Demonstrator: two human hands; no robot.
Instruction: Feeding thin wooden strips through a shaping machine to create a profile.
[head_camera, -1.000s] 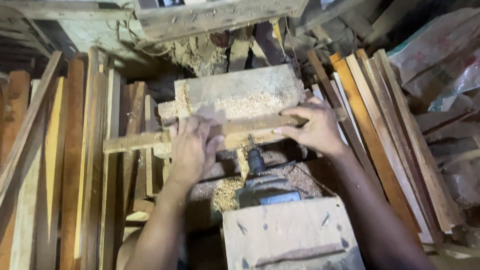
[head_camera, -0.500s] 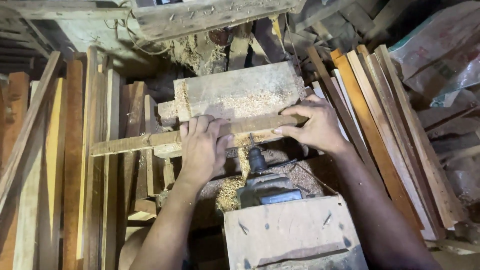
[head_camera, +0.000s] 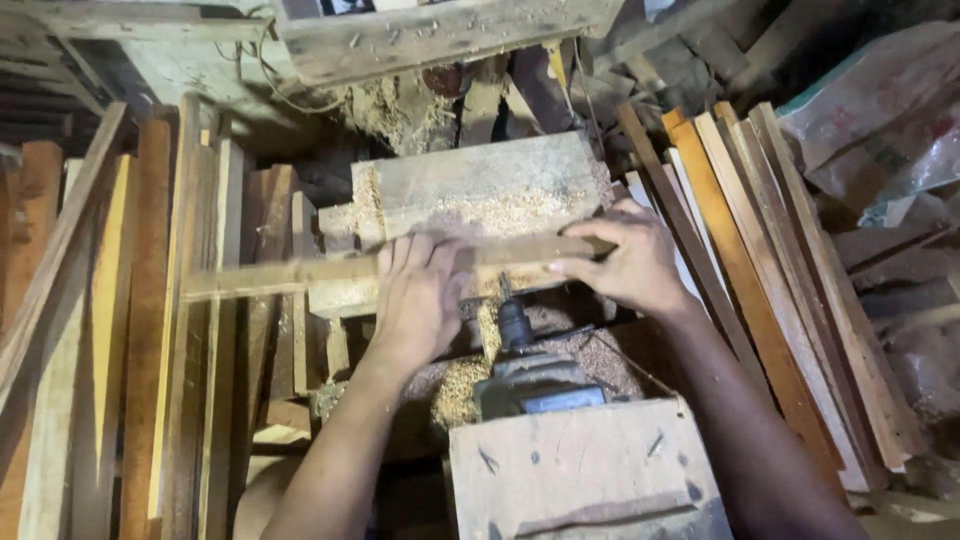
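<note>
A long thin wooden strip (head_camera: 270, 276) lies crosswise on a sawdust-covered wooden machine table (head_camera: 480, 190). My left hand (head_camera: 415, 300) presses down on the strip near its middle, fingers flat over it. My right hand (head_camera: 625, 262) grips the strip's right end, fingers curled over its top edge. Just below the strip, between my hands, a dark spindle (head_camera: 515, 325) rises from a grey motor housing (head_camera: 535, 385), with sawdust piled around it.
Stacks of long wooden planks (head_camera: 120, 330) stand on the left, and orange and pale slats (head_camera: 770, 290) lean on the right. A wooden box (head_camera: 580, 470) sits in front of the motor. Plastic sacks (head_camera: 880, 130) lie at the far right.
The strip has slid to the left across the table. My left hand has moved right along it, toward the spindle; my right hand follows the strip's end leftward.
</note>
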